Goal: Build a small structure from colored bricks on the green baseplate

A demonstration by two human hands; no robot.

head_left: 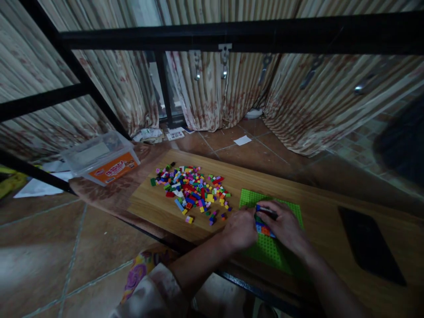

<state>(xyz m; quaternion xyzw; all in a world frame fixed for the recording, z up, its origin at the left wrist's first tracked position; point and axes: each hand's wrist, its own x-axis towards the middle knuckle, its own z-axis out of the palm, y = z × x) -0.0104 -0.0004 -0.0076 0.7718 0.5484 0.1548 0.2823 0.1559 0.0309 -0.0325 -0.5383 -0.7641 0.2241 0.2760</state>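
Note:
A green studded baseplate (271, 251) lies on the wooden board, with a small build of blue, orange and other toy bricks (265, 229) over its middle. My right hand (281, 218) is closed around the build from the right, thumb and fingers at its upper part. Against the left side of the build is my left hand (241, 227), its fingers curled and mostly hidden from view. I cannot make out what those fingers hold. To the left of my hands spreads a loose pile of multicoloured toy bricks (188, 187).
A clear plastic tub (99, 157) with an orange label stands beyond the board's left end. On the right of the wooden board (318, 207) lies a dark flat phone-like slab (369, 243). A black metal frame bar (245, 37) with hanging hooks crosses above, before striped curtains.

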